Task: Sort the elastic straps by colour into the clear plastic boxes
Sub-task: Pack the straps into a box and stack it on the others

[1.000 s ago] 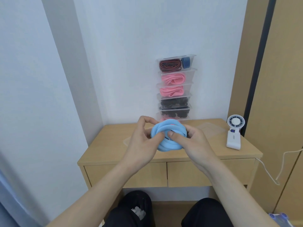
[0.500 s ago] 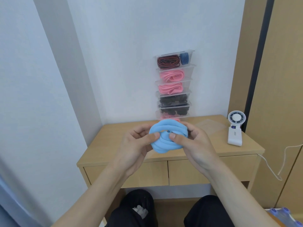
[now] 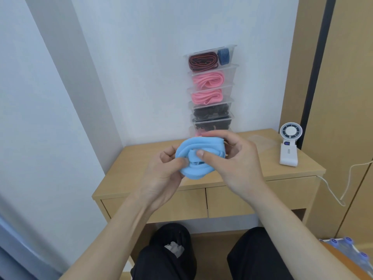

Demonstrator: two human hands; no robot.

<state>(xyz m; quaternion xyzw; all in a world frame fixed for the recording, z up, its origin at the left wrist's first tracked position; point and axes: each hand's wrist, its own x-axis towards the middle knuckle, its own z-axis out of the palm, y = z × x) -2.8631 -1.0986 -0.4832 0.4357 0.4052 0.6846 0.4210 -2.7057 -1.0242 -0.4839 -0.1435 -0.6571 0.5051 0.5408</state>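
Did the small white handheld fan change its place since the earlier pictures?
No. The small white handheld fan stays by the light wooden desk's right edge, as before.

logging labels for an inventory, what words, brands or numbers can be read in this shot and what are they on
White handheld fan on the light wooden desk: short grey print down its body, too blurred to read.
Small blue display on the fan: nothing legible.
Stacked clear plastic boxes: no labels visible.
Light blue elastic strap: no print visible.
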